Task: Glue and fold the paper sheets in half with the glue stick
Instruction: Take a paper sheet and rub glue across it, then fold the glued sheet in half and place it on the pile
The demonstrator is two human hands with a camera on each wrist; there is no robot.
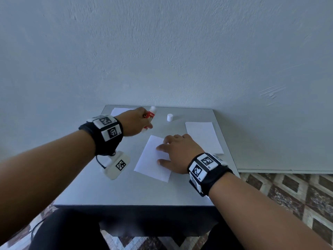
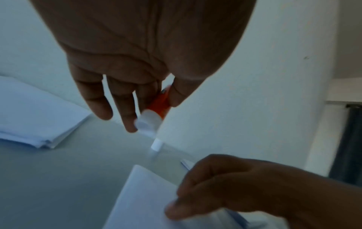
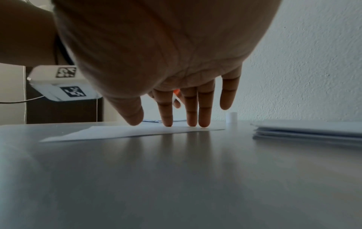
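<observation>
My left hand (image 1: pixel 137 123) grips a red and white glue stick (image 1: pixel 150 117) above the far left of the grey table (image 1: pixel 126 192). In the left wrist view the uncapped glue stick (image 2: pixel 156 106) sits between thumb and fingers, its open tip pointing away from the palm. Its white cap (image 1: pixel 170 117) stands upright on the table beyond. A white paper sheet (image 1: pixel 149 159) lies flat mid-table. My right hand (image 1: pixel 171 152) presses on its right part with straight fingertips (image 3: pixel 168 124); the little finger is lifted.
A stack of white sheets (image 1: pixel 203 138) lies at the table's right edge, layered in the right wrist view (image 3: pixel 305 130). Another stack of sheets (image 1: pixel 118 111) lies at the far left corner. The wall (image 1: pixel 162 51) rises directly behind the table. Patterned floor (image 1: pixel 288 195) shows on the right.
</observation>
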